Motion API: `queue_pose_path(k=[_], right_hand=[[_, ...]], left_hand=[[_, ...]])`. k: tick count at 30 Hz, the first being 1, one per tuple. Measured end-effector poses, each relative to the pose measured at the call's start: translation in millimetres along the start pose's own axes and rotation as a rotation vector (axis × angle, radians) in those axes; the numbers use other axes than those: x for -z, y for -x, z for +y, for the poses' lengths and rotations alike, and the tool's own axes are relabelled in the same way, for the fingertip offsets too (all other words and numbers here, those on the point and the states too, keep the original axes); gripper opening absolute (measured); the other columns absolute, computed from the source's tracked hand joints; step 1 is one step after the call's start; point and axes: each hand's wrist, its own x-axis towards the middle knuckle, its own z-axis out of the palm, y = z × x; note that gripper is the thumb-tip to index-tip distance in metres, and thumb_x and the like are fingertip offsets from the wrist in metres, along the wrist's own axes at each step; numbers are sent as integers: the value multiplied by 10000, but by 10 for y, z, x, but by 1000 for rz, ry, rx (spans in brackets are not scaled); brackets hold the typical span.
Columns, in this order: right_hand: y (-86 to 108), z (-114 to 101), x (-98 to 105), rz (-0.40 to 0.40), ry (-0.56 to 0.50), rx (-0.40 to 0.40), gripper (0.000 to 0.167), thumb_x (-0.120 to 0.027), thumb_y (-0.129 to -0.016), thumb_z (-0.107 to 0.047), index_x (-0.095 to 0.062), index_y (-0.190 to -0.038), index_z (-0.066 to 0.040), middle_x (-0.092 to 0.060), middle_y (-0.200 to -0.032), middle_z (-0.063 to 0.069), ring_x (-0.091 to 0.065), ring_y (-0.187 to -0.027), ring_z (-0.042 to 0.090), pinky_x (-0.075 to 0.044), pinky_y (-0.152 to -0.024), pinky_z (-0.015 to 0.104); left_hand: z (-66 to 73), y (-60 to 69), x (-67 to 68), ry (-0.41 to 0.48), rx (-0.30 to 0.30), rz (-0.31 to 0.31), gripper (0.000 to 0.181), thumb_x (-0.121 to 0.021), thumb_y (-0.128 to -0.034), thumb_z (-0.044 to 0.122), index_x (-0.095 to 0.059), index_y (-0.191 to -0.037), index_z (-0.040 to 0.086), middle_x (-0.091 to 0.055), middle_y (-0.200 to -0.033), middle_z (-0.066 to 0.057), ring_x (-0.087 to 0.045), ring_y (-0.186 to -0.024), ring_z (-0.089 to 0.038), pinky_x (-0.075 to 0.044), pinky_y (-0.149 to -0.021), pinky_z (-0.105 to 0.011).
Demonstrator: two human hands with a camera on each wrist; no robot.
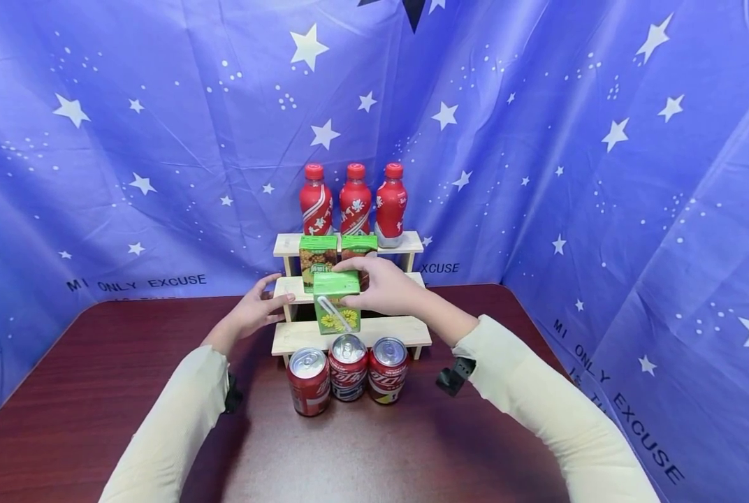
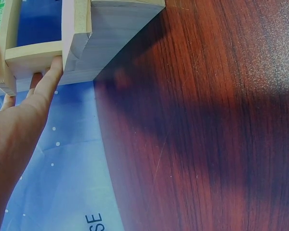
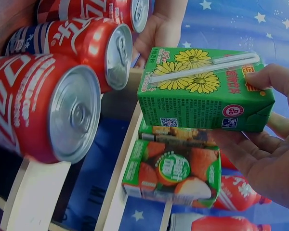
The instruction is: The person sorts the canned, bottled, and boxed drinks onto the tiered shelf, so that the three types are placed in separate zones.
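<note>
My right hand [image 1: 381, 285] pinches a green drink carton [image 3: 202, 89] between thumb and fingers. A white straw and yellow flowers show on that carton. In the head view it appears in front of the middle tier, over the lowest step; whether it touches the wood I cannot tell. Two more drink cartons [image 1: 318, 260] stand behind it on the middle tier of a stepped wooden shelf [image 1: 293, 339], one partly covered by my right hand. My left hand [image 1: 251, 311] touches the shelf's left side with extended fingers, seen against its side frame [image 2: 36, 57] in the left wrist view.
Three red bottles [image 1: 355, 202] stand on the top tier. Three red soda cans [image 1: 348, 374] stand on the dark wooden table [image 1: 161, 363] before the shelf. A blue star-patterned curtain [image 1: 179, 133] hangs behind and to the right.
</note>
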Motion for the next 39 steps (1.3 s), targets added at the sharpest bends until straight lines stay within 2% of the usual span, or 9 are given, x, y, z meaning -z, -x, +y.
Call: queue_pose_path(k=[4,13,20,25,29,39], right_hand=[[42,71,44,17,-24,-37,484,-734,-783,-234,-584,-1239,-166,-592,-1082,34,-589,-843,174,-536,-670,238],[120,222,143,16,-78,-60,462,-715,-795,-167,-578,-1235,-136,-580,-1155,50,-613,-961,203,-569,-766,294],[160,327,221,55,-65,-69,508,-728,-779,-172,-579,-1259,-103,-529,-1333,21,-587,-1034,209,-564,-791,314],[190,410,269,83,-47,-87,490,-725,-774,-150,-593,-1244,-111,-599,-1197,75,-607,-962,230,-566,-749,316],[222,474,312,114,6,-111,476,-737,-766,-192,-604,-1220,-140,-630,-1090,73,-588,-930,215,-531,-757,320],[269,634,452,167,17,-157,507,-740,-767,-177,-587,-1247,-120,-634,-1109,101,-562,-948,224,-484,-814,338]], left_hand=[[-1,-4,0,-3,1,1,763,-557,-943,136,-43,-1507,166,-336,-1295,-180,-496,-1087,-207,-387,-1056,-511],[-13,-10,0,-8,1,5,761,-568,-937,143,-62,-1505,168,-340,-1283,-178,-497,-1054,-167,-393,-1053,-504],[-11,1,0,-2,13,10,765,-572,-936,154,-60,-1504,175,-341,-1273,-166,-487,-1093,-208,-388,-1057,-507],[-21,-9,7,7,9,5,763,-571,-936,149,-63,-1504,177,-349,-1263,-158,-483,-1093,-205,-383,-1059,-512],[-27,-15,7,4,3,4,763,-572,-936,153,-63,-1503,173,-352,-1262,-157,-493,-1069,-179,-383,-1059,-514],[-11,-12,5,2,4,11,759,-565,-940,147,-60,-1505,175,-342,-1263,-157,-471,-1113,-212,-388,-1057,-507]])
